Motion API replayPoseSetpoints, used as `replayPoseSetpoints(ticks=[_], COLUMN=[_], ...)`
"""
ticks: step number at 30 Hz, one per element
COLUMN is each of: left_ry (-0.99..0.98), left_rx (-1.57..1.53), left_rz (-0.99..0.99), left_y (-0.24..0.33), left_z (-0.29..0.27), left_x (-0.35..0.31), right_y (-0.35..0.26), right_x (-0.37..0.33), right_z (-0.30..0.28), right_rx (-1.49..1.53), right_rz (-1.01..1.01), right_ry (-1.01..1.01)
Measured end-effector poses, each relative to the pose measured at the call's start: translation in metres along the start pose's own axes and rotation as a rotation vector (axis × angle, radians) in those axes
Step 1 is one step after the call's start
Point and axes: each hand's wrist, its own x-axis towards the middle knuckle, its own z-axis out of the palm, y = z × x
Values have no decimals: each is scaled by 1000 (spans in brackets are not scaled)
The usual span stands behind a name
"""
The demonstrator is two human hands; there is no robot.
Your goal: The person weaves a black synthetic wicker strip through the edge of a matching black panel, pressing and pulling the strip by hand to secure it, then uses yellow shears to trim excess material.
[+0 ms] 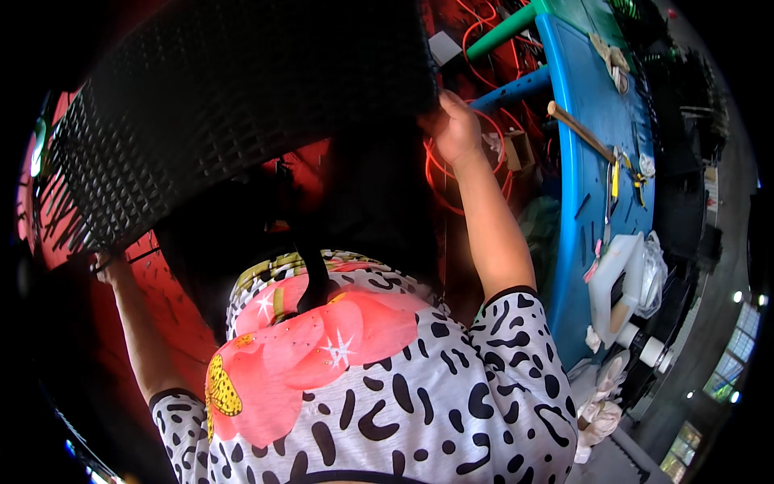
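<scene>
A large black woven wicker panel point(266, 89) spans the upper left in front of me, its loose strand ends fanning out at the left. My right hand point(456, 129) is closed on the panel's right edge, thumb up along the border. Down at its lower left corner, my left hand point(105, 268) is closed at the edge; the panel and shadow hide most of its fingers. Below the panel, the space in front of my body is too dark to make out.
To the right stands a blue table point(568, 194) holding a wooden-handled hammer point(582, 133), yellow-handled pliers point(615, 177) and a white plastic container point(614, 282). Orange-red hose point(431, 173) loops near its blue leg point(516, 87). A red surface point(165, 310) lies at left.
</scene>
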Motion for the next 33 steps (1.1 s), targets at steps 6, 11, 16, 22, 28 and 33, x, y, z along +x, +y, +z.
replayPoseSetpoints(ticks=[6,11,16,22,28,33], left_ry=[-56,-85,-106,-127,-138,-141], left_rx=[51,69,97,125,134,125], left_rz=[-26,-45,-46,-30,-33,-58], left_y=[-28,-31,-34,-37,-38,-41], left_z=[-5,-10,-16,-23,-21,-15], left_x=[9,4,2,2,-3,-13], right_y=[2,-5,-10,-17,-21,-20], right_x=[-6,-1,-4,-5,1,-8], right_z=[0,2,12,26,25,11], right_rx=[129,64,77,111,-8,-53], right_rz=[65,155,213,268,325,331], right_ry=[-79,-168,-88,-3,59,35])
